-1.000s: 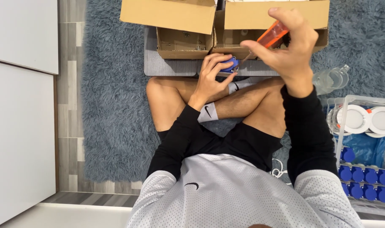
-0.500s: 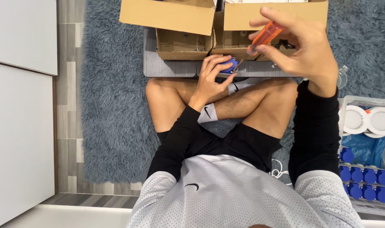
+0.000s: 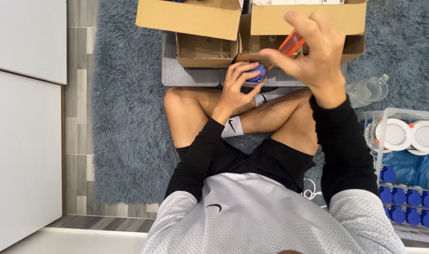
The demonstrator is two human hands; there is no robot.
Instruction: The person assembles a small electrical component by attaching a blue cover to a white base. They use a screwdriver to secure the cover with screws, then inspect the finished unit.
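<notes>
Moved: right hand point(image 3: 313, 54) now further right with orange-handled screwdriver point(image 3: 291, 44), fingers pinching the handle
Left hand point(image 3: 237, 87): curled tight around small blue part point(image 3: 258, 73), probably to steady it; screwdriver tip meets it
Beyond grip: cardboard boxes point(image 3: 210, 33)

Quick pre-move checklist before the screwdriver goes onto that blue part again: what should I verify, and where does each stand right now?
1. Left hand grips the small blue part: ok, fingers wrap it above the crossed legs.
2. Right hand holds the orange-handled screwdriver: ok, pinched by the handle.
3. Screwdriver tip seated on the blue part: cannot tell, the shaft is thin and partly hidden.
4. Tool lined up with the part: ok, it slants down toward the part.
5. Cardboard boxes open just beyond the hands: ok.
6. Bin of blue parts beside the right arm: ok.
</notes>
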